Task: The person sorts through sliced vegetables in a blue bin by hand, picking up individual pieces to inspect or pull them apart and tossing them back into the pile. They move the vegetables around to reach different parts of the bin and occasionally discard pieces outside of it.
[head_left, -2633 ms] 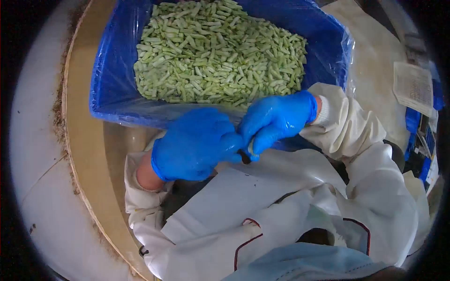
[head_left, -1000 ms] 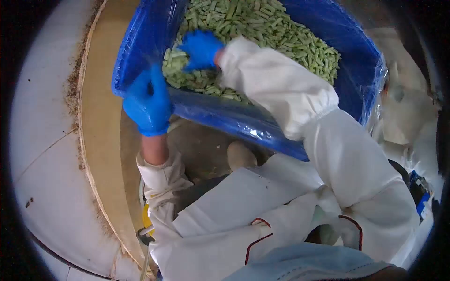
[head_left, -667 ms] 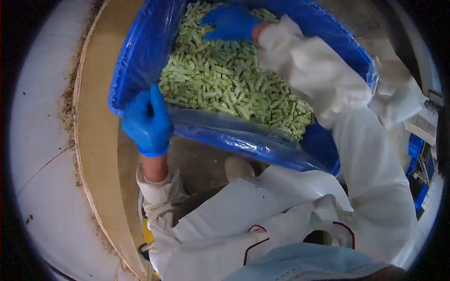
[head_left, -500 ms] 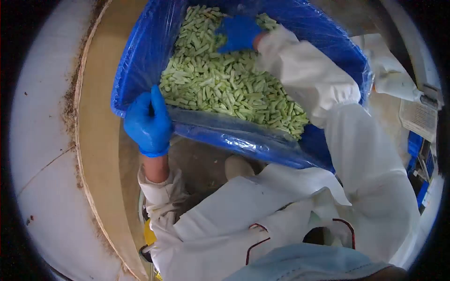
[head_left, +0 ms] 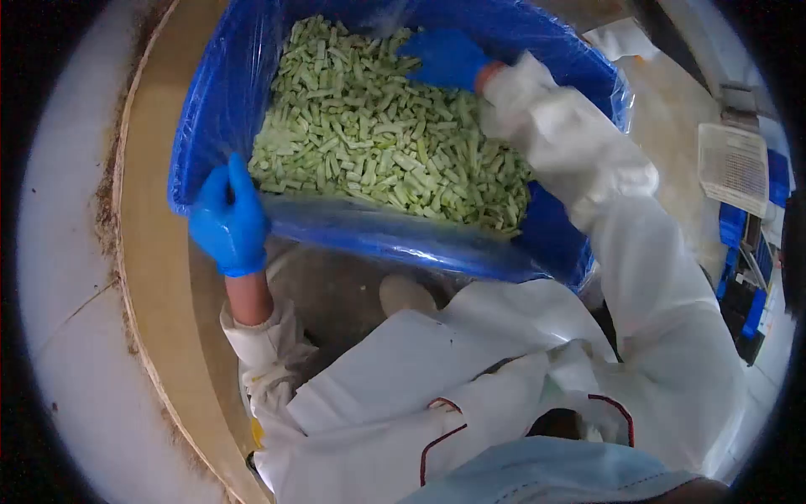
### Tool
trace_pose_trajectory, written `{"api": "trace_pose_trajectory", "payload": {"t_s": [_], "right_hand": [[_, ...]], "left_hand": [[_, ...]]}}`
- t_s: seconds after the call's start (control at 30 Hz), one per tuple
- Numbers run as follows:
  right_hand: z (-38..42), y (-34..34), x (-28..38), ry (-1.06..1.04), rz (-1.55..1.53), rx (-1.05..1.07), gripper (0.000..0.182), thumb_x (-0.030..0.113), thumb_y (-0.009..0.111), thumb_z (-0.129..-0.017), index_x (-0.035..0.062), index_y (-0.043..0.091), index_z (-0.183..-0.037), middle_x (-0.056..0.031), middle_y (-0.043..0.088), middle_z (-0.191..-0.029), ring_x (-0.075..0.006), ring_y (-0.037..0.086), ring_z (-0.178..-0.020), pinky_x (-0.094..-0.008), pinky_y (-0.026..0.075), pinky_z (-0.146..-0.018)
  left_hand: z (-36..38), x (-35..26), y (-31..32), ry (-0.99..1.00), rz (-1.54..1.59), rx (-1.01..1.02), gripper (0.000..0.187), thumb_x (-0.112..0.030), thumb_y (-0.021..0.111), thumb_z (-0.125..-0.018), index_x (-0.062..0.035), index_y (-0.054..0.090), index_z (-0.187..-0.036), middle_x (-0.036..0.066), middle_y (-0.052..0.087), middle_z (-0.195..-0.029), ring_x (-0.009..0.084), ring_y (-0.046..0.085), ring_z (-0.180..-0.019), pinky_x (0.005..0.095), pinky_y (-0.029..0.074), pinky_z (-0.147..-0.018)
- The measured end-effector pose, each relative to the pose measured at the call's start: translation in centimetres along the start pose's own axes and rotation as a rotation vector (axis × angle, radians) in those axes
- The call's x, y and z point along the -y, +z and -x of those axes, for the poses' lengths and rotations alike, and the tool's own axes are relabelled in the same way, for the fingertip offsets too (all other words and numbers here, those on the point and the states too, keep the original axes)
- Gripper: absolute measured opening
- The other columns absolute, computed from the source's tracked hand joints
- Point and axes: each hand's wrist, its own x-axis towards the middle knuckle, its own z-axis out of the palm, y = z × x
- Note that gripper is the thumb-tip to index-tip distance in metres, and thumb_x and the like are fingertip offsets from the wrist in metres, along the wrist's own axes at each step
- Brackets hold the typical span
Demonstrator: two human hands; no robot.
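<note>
A large blue tub [head_left: 186, 143], lined with clear plastic film [head_left: 361, 220], holds a heap of pale green, chopped vegetable sticks [head_left: 361, 126]. My left hand [head_left: 228, 220], in a blue glove, is closed on the tub's near left rim with the film over it; the thumb points up. Deep in the tub, at the far side of the heap, my right hand [head_left: 445, 59] lies palm down on the sticks. Its blue-gloved fingers are stretched out to the left, their tips partly hidden and slightly blurred.
A tan curved band [head_left: 155, 210] borders a stained white surface [head_left: 67, 252] on the left. At right stand a white perforated crate [head_left: 733, 168] and several blue items. A white boot tip [head_left: 407, 296] shows below the tub.
The view has shifted, so the tub appears further left. My right hand has moved right across the heap. A white-sleeved shape at the right has mostly withdrawn. My left hand keeps its hold.
</note>
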Motion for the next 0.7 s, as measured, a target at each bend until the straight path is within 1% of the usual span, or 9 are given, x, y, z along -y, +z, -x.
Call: {"api": "trace_pose_trajectory", "payload": {"t_s": [0.1, 0.13, 0.2, 0.27, 0.37, 0.43, 0.5, 0.63, 0.7], "right_hand": [[0.5, 1.8, 0.8, 0.113, 0.088, 0.103, 0.055, 0.046, 0.063, -0.072, 0.0215, 0.050, -0.121, -0.0130, 0.051, -0.119, -0.0323, 0.048, -0.109, -0.0432, 0.040, -0.090], [1.5, 2.1, 1.0, 0.070, 0.067, 0.064, 0.055, 0.047, 0.062, -0.072, 0.0222, 0.052, -0.120, -0.0134, 0.050, -0.120, -0.0331, 0.047, -0.110, -0.0448, 0.040, -0.090], [6.0, 2.7, 0.2, -0.008, 0.031, -0.006, 0.055, 0.050, 0.060, -0.071, 0.0236, 0.054, -0.119, -0.0141, 0.048, -0.124, -0.0349, 0.046, -0.113, -0.0481, 0.039, -0.091], [8.7, -1.2, 0.2, -0.030, -0.103, 0.160, 0.055, 0.049, 0.061, -0.073, 0.0180, 0.055, -0.118, -0.0175, 0.050, -0.121, -0.0334, 0.045, -0.114, -0.0453, 0.033, -0.099], [10.5, -6.6, -0.9, -0.169, -0.270, 0.813, 0.054, 0.044, 0.063, -0.076, 0.0125, 0.052, -0.118, -0.0168, 0.051, -0.116, -0.0321, 0.049, -0.107, -0.0436, 0.039, -0.092], [8.5, -6.9, -2.0, 0.042, -0.407, 0.840, 0.052, 0.044, 0.060, -0.078, 0.0101, 0.054, -0.117, -0.0171, 0.052, -0.116, -0.0310, 0.052, -0.103, -0.0426, 0.041, -0.088], [5.2, -5.9, -1.6, 0.101, -0.449, 0.637, 0.048, 0.042, 0.059, -0.079, 0.0098, 0.055, -0.115, -0.0174, 0.053, -0.114, -0.0310, 0.052, -0.102, -0.0423, 0.041, -0.088], [-4.6, -1.7, 1.0, 0.006, -0.440, 0.098, 0.041, 0.036, 0.056, -0.080, 0.0091, 0.056, -0.111, -0.0181, 0.055, -0.111, -0.0311, 0.054, -0.100, -0.0415, 0.042, -0.088], [-8.3, -1.0, 2.5, -0.001, -0.432, -0.023, 0.037, 0.033, 0.055, -0.081, 0.0087, 0.057, -0.109, -0.0184, 0.056, -0.109, -0.0311, 0.054, -0.098, -0.0412, 0.042, -0.087]], "left_hand": [[0.1, 0.5, 0.1, 0.020, 0.093, 0.006, 0.029, -0.022, 0.058, -0.084, -0.0031, 0.057, -0.063, 0.013, 0.048, -0.052, 0.0196, 0.040, -0.043, 0.0328, 0.036, -0.045], [0.2, 0.7, 0.0, 0.027, 0.146, -0.007, 0.029, -0.023, 0.057, -0.084, -0.0032, 0.057, -0.063, 0.013, 0.048, -0.053, 0.0201, 0.041, -0.043, 0.0328, 0.036, -0.045], [0.3, 0.7, -0.3, 0.013, 0.096, 0.018, 0.028, -0.023, 0.057, -0.084, -0.0035, 0.058, -0.064, 0.013, 0.049, -0.054, 0.0204, 0.042, -0.044, 0.0325, 0.036, -0.045], [0.2, 0.6, -0.1, 0.023, 0.060, 0.024, 0.028, -0.024, 0.057, -0.084, -0.0039, 0.059, -0.065, 0.013, 0.050, -0.054, 0.0204, 0.043, -0.044, 0.0322, 0.037, -0.046], [0.2, 0.8, 0.1, 0.030, 0.021, 0.024, 0.027, -0.024, 0.057, -0.084, -0.0046, 0.060, -0.065, 0.013, 0.051, -0.055, 0.0199, 0.045, -0.045, 0.0318, 0.037, -0.046], [0.1, 0.9, 0.5, 0.000, 0.024, 0.030, 0.027, -0.024, 0.057, -0.084, -0.0052, 0.061, -0.065, 0.012, 0.052, -0.054, 0.0191, 0.046, -0.045, 0.0316, 0.038, -0.047], [0.1, 0.6, 0.5, -0.017, 0.030, 0.045, 0.027, -0.024, 0.057, -0.084, -0.0055, 0.062, -0.065, 0.011, 0.053, -0.055, 0.0191, 0.047, -0.045, 0.0315, 0.038, -0.047], [0.1, 0.2, 0.2, 0.016, 0.038, 0.041, 0.027, -0.024, 0.057, -0.084, -0.0057, 0.063, -0.066, 0.009, 0.055, -0.055, 0.0178, 0.048, -0.046, 0.0307, 0.039, -0.048], [0.3, 0.6, 0.3, -0.016, 0.033, 0.046, 0.026, -0.024, 0.058, -0.084, -0.0054, 0.063, -0.067, 0.009, 0.055, -0.056, 0.0161, 0.049, -0.047, 0.0301, 0.040, -0.049]]}}
